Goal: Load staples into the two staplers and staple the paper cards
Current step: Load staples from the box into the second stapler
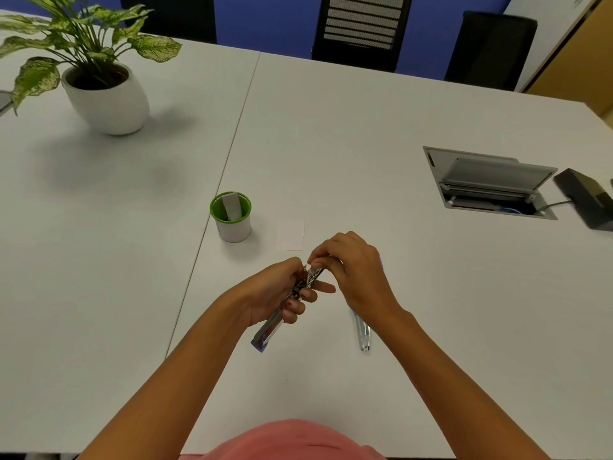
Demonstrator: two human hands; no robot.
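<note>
— Honestly, what worries you here?
— My left hand [278,293] grips the opened stapler [270,330] above the desk [447,293]; my right hand [351,273] pinches its front end. If I tilt it, staples could spill or jam.
— And the 2nd stapler [363,332]?
— On the desk, beside my right wrist.

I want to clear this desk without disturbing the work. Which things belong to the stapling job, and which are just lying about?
Job: held stapler, gripped by the left hand, right hand pinching its top; second stapler on the table; paper card.
Lying about: potted plant; green-rimmed cup, contents unclear; open cable hatch; black device.
</note>
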